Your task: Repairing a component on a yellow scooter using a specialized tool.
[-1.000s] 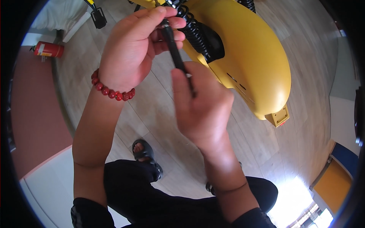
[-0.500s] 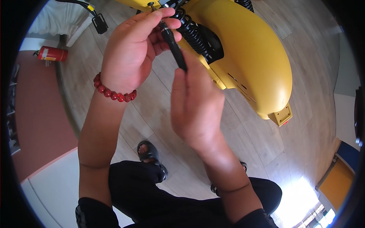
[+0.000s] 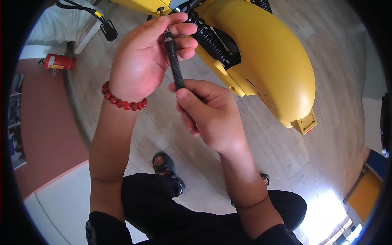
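A slim black screwdriver (image 3: 175, 65) with a knurled handle runs upward, its thin tip at a round recess in the yellow body panel (image 3: 143, 5) at the top. My left hand (image 3: 141, 57), wearing a red bead bracelet (image 3: 126, 105), pinches the shaft near the tip between thumb and forefinger; its other fingers lie loosely curled behind the tool. At the lower end of the handle, my right hand (image 3: 214, 112) grips between thumb and forefinger. Just right of both hands are a black coil spring (image 3: 210, 43) and a large yellow fender (image 3: 273, 53).
A black cable connector (image 3: 108, 30) hangs at upper left. Beyond it a red fire extinguisher (image 3: 60, 61) lies near the wall. A yellow bracket (image 3: 306, 121) sticks out from the fender's lower end. My sandalled foot (image 3: 165, 165) stands on the plank floor (image 3: 281, 151).
My right hand has shifted from fingers stretched along the handle to a thumb-and-finger grip at its lower end. The screwdriver now stands more upright. My left hand has stayed near the tip.
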`<act>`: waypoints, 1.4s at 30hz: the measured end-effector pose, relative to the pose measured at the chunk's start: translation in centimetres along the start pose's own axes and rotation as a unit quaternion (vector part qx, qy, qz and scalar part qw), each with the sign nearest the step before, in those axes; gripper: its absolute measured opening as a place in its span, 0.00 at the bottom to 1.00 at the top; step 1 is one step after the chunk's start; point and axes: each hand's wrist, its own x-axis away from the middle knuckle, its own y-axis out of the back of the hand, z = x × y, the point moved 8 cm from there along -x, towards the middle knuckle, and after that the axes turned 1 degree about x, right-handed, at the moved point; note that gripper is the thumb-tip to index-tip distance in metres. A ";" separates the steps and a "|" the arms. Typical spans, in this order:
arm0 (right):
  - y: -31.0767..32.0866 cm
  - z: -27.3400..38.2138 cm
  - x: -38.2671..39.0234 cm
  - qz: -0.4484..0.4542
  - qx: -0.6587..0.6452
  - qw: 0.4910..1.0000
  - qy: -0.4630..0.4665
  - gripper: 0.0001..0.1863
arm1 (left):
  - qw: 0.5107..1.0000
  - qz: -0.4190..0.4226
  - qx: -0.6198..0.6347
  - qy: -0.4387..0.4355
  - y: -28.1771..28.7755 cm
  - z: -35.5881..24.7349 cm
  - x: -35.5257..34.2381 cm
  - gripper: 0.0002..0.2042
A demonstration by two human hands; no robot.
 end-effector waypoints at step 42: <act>-0.3 7.0 2.0 -0.233 0.516 0.765 0.306 0.13 | 0.995 -0.102 0.002 -0.015 1.1 0.6 0.2 0.12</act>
